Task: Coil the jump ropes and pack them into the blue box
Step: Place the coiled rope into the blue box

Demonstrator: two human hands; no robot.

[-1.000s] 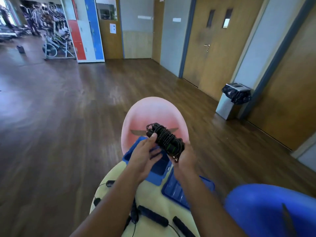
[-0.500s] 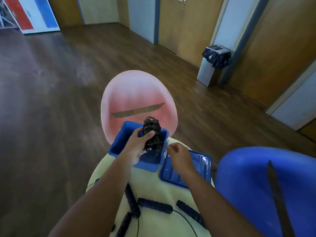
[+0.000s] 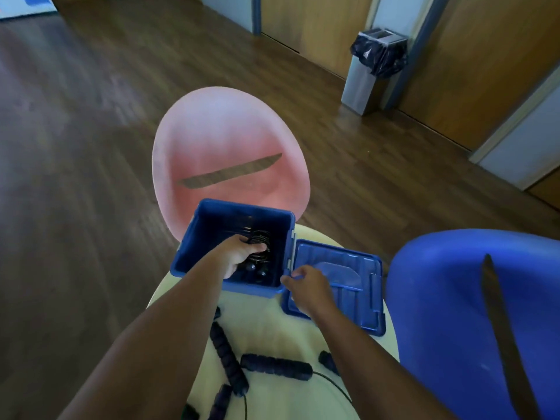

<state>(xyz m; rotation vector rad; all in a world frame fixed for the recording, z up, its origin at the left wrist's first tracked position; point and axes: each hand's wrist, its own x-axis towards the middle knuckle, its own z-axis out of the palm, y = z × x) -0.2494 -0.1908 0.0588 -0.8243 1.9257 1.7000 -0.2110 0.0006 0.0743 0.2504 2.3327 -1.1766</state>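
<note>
**Blue box (image 3: 209, 234) takes the coil**

The left hand (image 3: 239, 253) grips the coiled jump rope (image 3: 260, 238), now lowered from above the rim into the box at the cream seat's (image 3: 272, 324) far edge. The right hand (image 3: 306, 289), fingers curled, lies on the open lid's (image 3: 348, 283) left edge; whether it grips the lid is unclear. Five loose handles (image 3: 275, 363) lie nearer, one half hidden by the right arm.

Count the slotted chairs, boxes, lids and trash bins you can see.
Slotted chairs: 2, the pink chair and the blue chair
Blue box: 1
Lid: 1
Trash bin: 1
Total: 5
</note>
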